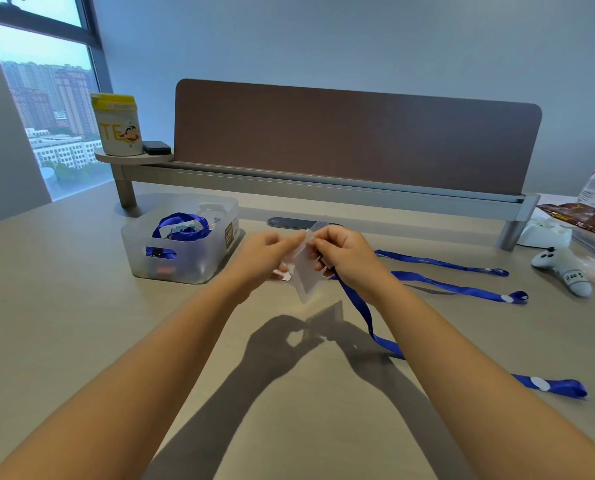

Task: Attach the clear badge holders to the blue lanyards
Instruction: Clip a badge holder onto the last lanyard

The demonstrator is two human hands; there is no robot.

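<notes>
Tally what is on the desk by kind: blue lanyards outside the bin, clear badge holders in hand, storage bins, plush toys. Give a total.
Blue lanyards outside the bin: 3 (one in the right hand at, two lying flat at and)
Clear badge holders in hand: 1, left hand also on it
Storage bins: 1
Plush toys: 1
Total: 6

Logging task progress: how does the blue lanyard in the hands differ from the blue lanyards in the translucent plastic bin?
The held blue lanyard hangs from the right hand and trails stretched across the table; the binned blue lanyards lie coiled in the translucent plastic bin. A clear badge holder is beside the held one. Both are the same blue ribbon.
</notes>
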